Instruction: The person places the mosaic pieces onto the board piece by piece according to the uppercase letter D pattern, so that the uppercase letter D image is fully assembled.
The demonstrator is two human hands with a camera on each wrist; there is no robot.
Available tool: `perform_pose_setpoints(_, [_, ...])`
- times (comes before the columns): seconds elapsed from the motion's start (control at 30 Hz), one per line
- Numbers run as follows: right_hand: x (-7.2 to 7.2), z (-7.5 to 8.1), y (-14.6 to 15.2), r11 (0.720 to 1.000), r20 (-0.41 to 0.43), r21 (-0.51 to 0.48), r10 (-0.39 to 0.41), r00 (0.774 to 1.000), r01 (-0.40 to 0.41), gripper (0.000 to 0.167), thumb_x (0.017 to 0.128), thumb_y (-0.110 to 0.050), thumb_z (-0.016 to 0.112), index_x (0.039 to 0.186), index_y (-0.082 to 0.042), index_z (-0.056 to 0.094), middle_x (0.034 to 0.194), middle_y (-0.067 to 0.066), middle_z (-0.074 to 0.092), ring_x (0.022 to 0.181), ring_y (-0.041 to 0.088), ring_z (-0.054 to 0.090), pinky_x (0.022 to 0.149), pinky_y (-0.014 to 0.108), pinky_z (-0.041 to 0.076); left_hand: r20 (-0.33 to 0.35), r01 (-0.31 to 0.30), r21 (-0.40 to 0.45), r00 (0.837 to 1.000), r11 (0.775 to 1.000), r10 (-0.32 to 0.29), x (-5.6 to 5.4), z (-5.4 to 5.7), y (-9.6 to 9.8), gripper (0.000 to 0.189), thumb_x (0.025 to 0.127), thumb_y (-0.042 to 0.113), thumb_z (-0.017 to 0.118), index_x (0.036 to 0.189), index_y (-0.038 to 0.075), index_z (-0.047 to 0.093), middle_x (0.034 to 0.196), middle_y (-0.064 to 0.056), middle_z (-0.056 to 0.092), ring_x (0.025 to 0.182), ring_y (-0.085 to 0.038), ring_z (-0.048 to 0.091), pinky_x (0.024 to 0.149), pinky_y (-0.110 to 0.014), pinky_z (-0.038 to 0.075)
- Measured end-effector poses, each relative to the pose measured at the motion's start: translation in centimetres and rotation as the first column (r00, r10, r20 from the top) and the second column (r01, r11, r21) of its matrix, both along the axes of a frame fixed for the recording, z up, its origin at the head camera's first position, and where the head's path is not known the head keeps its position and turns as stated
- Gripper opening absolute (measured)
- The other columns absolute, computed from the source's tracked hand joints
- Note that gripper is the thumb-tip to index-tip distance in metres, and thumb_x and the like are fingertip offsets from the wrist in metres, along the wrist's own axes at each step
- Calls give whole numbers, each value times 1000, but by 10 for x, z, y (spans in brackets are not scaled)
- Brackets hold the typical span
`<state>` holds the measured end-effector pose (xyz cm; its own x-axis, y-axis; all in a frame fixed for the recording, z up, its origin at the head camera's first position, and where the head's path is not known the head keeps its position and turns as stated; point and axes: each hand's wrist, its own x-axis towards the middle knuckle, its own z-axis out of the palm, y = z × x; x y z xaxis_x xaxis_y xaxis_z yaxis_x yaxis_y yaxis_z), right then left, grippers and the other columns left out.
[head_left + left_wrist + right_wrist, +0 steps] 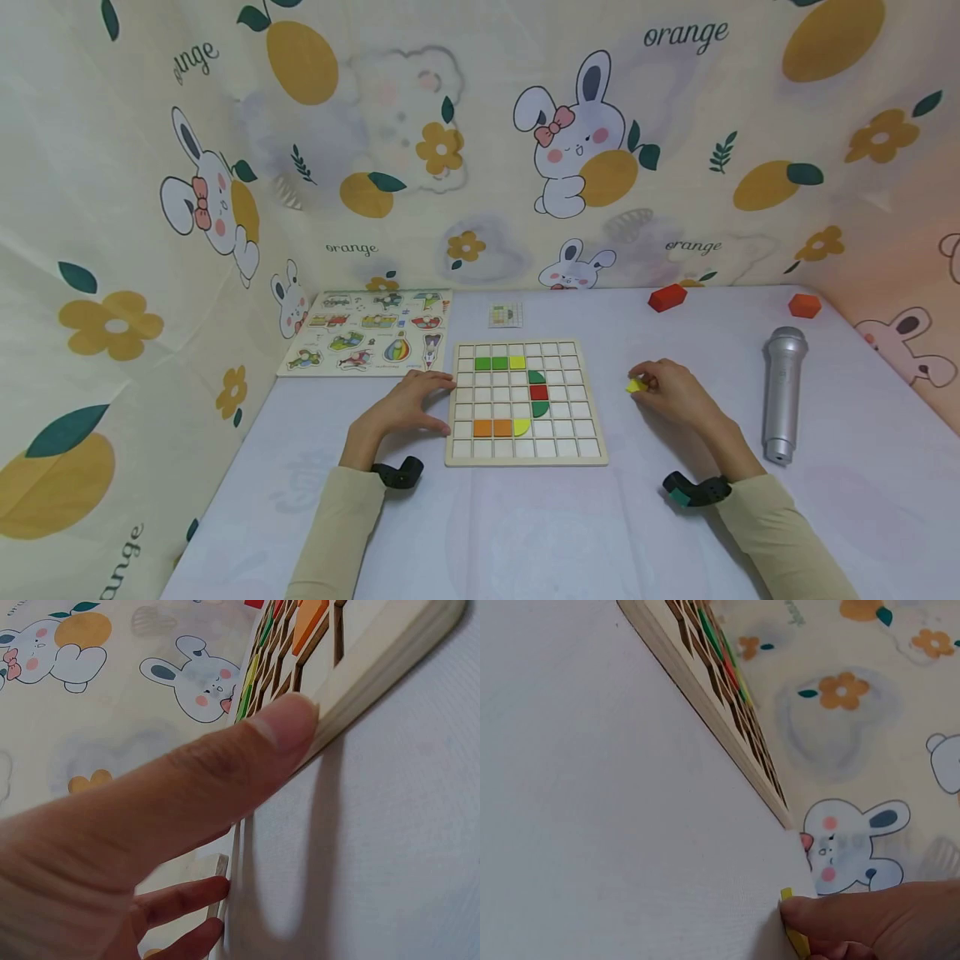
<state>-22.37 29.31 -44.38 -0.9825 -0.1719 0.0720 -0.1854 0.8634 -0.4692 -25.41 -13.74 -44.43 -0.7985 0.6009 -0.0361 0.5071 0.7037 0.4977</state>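
Note:
A square wooden grid board (589, 442) lies on the table with coloured tiles in several cells: green, yellow, red and orange, some square, some with a rounded corner. At its left edge my left hand (401, 408) rests, fingers and thumb spread; in the left wrist view the thumb (217, 761) lies at the board's rim. Right of the board, my right hand (678, 396) pinches a small yellow tile (636, 385) between thumb and fingers. The right wrist view shows that tile on edge, close over the white cloth, its lower part hidden by the hand.
Behind the left hand lies a picture puzzle board (367, 333) showing vehicles. A small pattern card (506, 314) sits behind the grid. Two red blocks, one left (667, 297) and one right (805, 306), stand at the back; a silver microphone (782, 396) lies at the right.

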Motion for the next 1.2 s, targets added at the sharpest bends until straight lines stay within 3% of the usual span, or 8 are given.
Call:
perform_pose_setpoints(0.13, [0, 0, -1, 1000, -15, 7, 16, 1000, -16, 28, 78, -8, 73, 103, 3, 65, 85, 10, 62, 77, 24, 51, 69, 36, 49, 10, -5, -2, 1000, 1000, 5, 1, 1, 1, 73, 67, 36, 82, 129, 9, 55, 140, -6, 46, 129, -27, 35, 110, -43, 26])
perform_pose_setpoints(0.27, [-1, -1, -10, 999, -45, -40, 31, 998, -33, 29, 79, -8, 72, 105, 2, 66, 93, 11, 63, 84, 24, 54, 75, 40, 52, 4, -1, 1, 1000, 1000, 1, 1, 2, 1, 73, 67, 36, 82, 129, 8, 55, 140, -8, 46, 128, -29, 36, 109, -44, 28])
perform_pose_setpoints(0.6, [1, 1, -70, 967, -72, -165, 187, 980, -196, 33, 79, -10, 73, 112, -5, 66, 102, 4, 60, 91, 19, 54, 79, 33, 54, -3, -3, 2, 1000, 1000, 3, 0, 0, 1, 72, 67, 34, 83, 128, 8, 55, 139, -7, 46, 128, -28, 36, 109, -43, 29])
perform_pose_setpoints(0.73, [2, 0, -97, 940, -121, -177, 272, 955, -290, 31, 79, -10, 73, 109, -5, 66, 101, 3, 60, 89, 18, 55, 76, 31, 54, -9, 2, 5, 1000, 1000, -2, 0, 0, 1, 72, 67, 35, 82, 128, 8, 55, 139, -7, 46, 127, -28, 36, 108, -44, 30])
perform_pose_setpoints(1.0, [-2, -9, -141, 879, -234, -154, 410, 881, -451, 25, 80, -16, 74, 103, -9, 67, 97, -1, 61, 82, 13, 56, 72, 26, 52, -12, -3, 7, 1000, 1000, 3, 0, 0, 1, 72, 66, 35, 83, 127, 9, 56, 139, -7, 47, 127, -27, 37, 108, -43, 31])
perform_pose_setpoints(1.2, [-6, -16, -168, 866, -217, -168, 434, 874, -471, 18, 82, -21, 72, 98, -15, 68, 98, -8, 61, 90, 7, 55, 79, 25, 49, -5, -8, 5, 1000, 1000, 8, 0, -1, 1, 71, 67, 34, 83, 127, 9, 56, 139, -6, 46, 127, -27, 36, 108, -43, 30])
